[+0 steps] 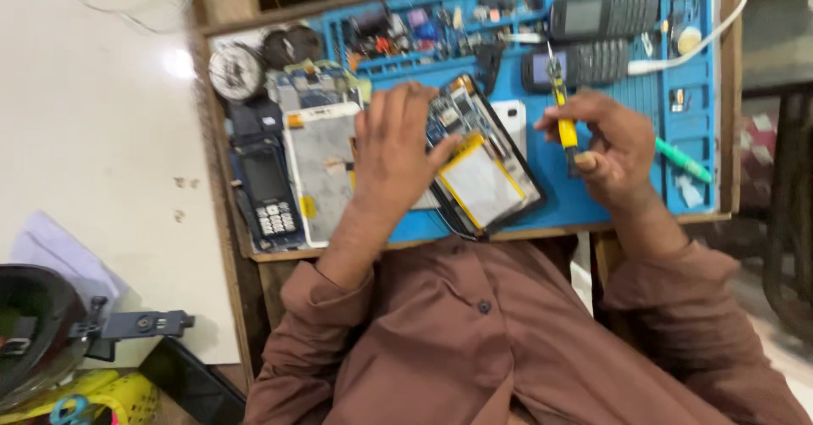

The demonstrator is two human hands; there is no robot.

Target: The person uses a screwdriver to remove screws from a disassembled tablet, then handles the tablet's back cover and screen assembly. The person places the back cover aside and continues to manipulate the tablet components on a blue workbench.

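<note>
An opened phone [483, 158] lies on the blue work mat [610, 196], its back off, showing a silver battery with a yellow edge and a circuit board. My left hand [394, 141] rests flat on the phone's left side, thumb on the battery's corner. My right hand [610, 146] is closed around a yellow-handled screwdriver [561, 112], held upright just right of the phone, tip pointing up and away.
Two dark keypad phones [603, 14] lie at the mat's far side. A white back panel [318, 171] and a small keypad phone [267, 196] sit to the left. A green tool [684, 161] and a white cable [703, 44] lie at the right. Small parts fill the tray slots.
</note>
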